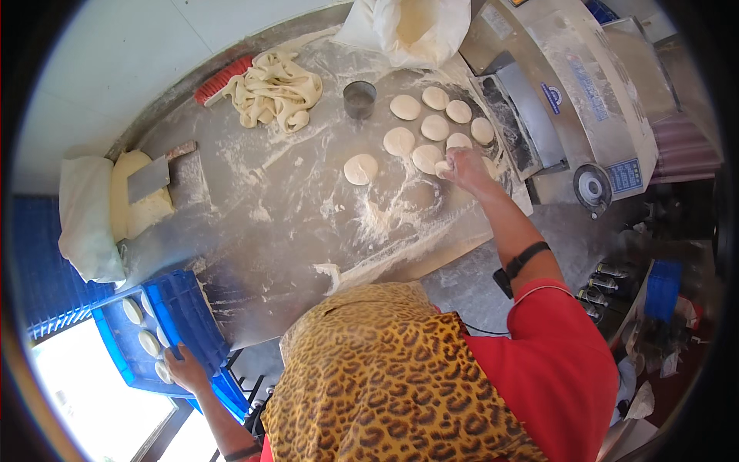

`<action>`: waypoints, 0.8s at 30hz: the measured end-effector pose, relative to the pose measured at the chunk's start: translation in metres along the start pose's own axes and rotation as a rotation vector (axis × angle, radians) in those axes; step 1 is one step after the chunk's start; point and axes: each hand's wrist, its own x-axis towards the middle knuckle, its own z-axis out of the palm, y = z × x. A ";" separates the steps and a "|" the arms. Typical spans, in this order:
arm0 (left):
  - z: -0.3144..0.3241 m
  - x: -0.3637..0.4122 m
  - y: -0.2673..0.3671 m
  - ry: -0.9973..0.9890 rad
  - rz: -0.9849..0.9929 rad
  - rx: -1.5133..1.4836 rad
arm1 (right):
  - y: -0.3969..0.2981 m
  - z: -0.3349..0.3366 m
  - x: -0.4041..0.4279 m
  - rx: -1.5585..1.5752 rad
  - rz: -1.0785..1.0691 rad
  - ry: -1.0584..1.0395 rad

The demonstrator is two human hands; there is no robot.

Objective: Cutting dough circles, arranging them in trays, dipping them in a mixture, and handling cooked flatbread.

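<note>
On the right part of the floured metal worktop (277,190) lie several round dough discs (399,141). My right hand (466,167) reaches among them, its fingers at one disc (444,169); its fingertips seem to pinch the disc's edge. One disc (361,169) lies apart, to the left of the group. A round metal cutter (359,99) stands behind it. At the lower left, my left hand (183,367) is at the near end of a blue plastic crate (187,315), beside dough discs (149,343) inside it. Whether it grips a disc there is unclear.
A pile of dough strips (277,92) lies at the back beside a red brush (222,81). A scraper (149,180) rests on a cloth-covered dough block (124,190) at left. An open white flour sack (404,29) and a dough machine (531,115) stand at the back right.
</note>
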 end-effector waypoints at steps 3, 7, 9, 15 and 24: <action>-0.009 -0.002 0.017 -0.004 -0.022 0.029 | 0.006 0.001 0.015 0.337 0.053 -0.173; -0.010 -0.003 0.022 0.060 -0.011 0.041 | -0.004 0.018 0.020 0.314 0.059 0.076; -0.013 -0.003 0.027 0.049 -0.017 0.034 | -0.013 0.027 0.014 0.248 0.016 0.053; -0.015 0.000 0.029 -0.056 -0.072 0.107 | -0.085 0.012 0.022 0.342 -0.067 -0.217; -0.009 -0.010 0.004 0.063 -0.010 -0.112 | -0.179 0.076 0.059 0.050 -0.246 -0.133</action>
